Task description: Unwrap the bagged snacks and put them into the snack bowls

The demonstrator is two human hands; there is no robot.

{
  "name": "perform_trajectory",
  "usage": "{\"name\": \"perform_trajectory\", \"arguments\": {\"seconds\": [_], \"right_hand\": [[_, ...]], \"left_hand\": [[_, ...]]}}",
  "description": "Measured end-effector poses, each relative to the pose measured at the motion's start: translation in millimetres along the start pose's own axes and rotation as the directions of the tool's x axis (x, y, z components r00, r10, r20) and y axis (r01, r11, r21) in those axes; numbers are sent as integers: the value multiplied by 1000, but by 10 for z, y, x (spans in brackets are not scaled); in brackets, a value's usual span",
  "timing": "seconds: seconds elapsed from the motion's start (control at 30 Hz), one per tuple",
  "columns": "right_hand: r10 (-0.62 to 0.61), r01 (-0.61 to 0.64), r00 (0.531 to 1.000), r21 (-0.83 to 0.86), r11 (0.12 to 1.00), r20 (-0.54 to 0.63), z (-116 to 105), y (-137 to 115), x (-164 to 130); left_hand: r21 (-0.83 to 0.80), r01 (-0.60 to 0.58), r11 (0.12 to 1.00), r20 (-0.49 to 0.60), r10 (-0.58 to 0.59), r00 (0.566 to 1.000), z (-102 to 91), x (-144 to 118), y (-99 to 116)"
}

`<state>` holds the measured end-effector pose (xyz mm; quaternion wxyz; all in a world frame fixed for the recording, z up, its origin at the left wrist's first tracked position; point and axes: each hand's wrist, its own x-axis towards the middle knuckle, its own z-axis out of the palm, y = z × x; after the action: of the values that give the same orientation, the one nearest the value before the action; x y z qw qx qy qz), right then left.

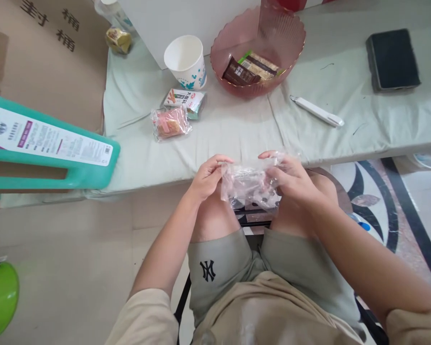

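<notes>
A crinkled clear plastic bag (249, 184) is stretched between my two hands, just in front of the table's near edge and above my knees. My left hand (210, 177) pinches its left side between thumb and fingers. On the opposite side my right hand (289, 175) grips the bag, its fingers partly covered by the shiny film. Whether anything lies inside the bag I cannot make out. Beyond my left hand, a pink-wrapped snack (171, 122) rests against a white and green snack packet (185, 101) on the table.
A paper cup (186, 62) and a pink bowl (233, 36) with several wrapped snacks stand at the back. A white utility knife (318, 111) and a black box (395, 60) lie to the right. On the left are a teal container (93, 176) and a cardboard box (57, 62).
</notes>
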<state>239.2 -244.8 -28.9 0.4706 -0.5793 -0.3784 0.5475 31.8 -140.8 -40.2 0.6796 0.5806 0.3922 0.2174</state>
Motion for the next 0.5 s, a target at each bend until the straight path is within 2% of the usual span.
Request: {"name": "perform_trajectory", "arguments": {"seconds": [0.13, 0.2, 0.27, 0.4, 0.5], "right_hand": [[-191, 186, 978, -71, 980, -85, -97, 72, -1], [-229, 212, 967, -146, 966, -108, -138, 90, -6], [-198, 174, 971, -167, 970, -137, -166, 109, -9], [-153, 144, 964, -57, 988, -219, -161, 141, -19], [-87, 86, 979, -16, 996, -182, -138, 151, -41]], "left_hand": [[-83, 12, 996, -29, -14, 999, -13, 48, 1], [-135, 3, 991, -17, -6, 1000, -18, 73, 4], [-131, -22, 991, -31, 18, 999, -11, 89, 18], [99, -79, 992, -101, 89, 991, 57, 74, 116], [133, -145, 980, -117, 161, 980, 135, 33, 212]]}}
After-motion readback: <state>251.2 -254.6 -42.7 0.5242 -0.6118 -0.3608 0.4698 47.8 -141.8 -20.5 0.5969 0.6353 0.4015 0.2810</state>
